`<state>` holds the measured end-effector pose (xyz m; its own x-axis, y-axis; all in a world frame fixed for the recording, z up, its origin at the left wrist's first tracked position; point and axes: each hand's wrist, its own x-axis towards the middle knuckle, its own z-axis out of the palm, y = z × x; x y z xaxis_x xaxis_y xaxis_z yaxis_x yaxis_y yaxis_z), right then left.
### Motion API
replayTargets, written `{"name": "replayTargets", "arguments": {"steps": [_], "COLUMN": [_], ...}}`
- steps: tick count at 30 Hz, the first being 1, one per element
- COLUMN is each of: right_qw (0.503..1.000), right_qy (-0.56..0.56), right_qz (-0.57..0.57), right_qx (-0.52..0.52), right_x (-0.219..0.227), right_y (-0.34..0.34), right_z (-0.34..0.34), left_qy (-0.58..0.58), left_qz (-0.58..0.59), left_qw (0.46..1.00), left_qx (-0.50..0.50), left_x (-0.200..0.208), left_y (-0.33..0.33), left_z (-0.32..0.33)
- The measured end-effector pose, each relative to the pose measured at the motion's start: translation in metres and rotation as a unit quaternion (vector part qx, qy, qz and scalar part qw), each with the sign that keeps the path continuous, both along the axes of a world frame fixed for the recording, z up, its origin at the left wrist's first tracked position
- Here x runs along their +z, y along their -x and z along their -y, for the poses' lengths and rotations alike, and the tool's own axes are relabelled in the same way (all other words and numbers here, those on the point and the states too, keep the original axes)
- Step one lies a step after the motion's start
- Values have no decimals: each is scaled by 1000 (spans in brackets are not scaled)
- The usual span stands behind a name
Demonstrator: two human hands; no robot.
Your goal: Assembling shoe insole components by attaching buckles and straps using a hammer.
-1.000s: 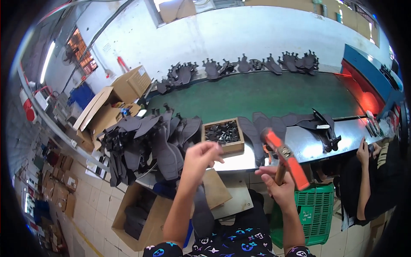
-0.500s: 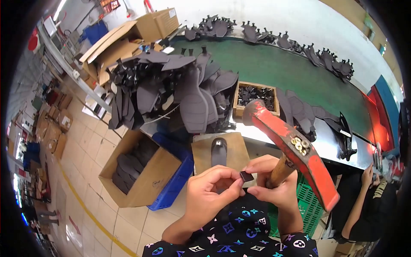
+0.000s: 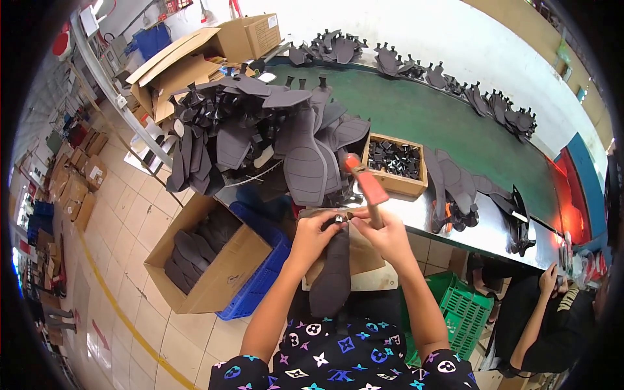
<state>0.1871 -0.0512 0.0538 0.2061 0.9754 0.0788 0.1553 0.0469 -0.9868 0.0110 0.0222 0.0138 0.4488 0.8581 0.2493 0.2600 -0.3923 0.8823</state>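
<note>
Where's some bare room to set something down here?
Widest: the green belt, between the back row of soles and the wooden box. Smaller: the metal bench between the grey soles and black piece. Crowded: the sole heap leftward, and around the left hand and right hand.

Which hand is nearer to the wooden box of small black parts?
Right. The right hand, holding the hammer, is below the wooden box in the picture; the left hand is farther off, below and to its left, at the dark sole's upper end.
</note>
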Motion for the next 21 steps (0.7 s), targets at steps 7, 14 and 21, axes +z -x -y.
{"name": "replayTargets", "arguments": {"steps": [7,14,21], "right_qw": [989,948,884], "right_qy": [-77,-168,-151], "right_qz": [121,266,438], "right_qx": [43,56,63], "right_x": [-20,-11,-1], "right_y": [-5,-2,4], "right_z": [-22,-15,-1], "left_qy": [-31,-19,14], "left_qz": [24,-5,145], "left_qw": [998,999,989], "left_qx": [43,46,-33], "left_x": [-9,-16,-17], "left_y": [-10,-3,-4], "left_z": [5,8,1]}}
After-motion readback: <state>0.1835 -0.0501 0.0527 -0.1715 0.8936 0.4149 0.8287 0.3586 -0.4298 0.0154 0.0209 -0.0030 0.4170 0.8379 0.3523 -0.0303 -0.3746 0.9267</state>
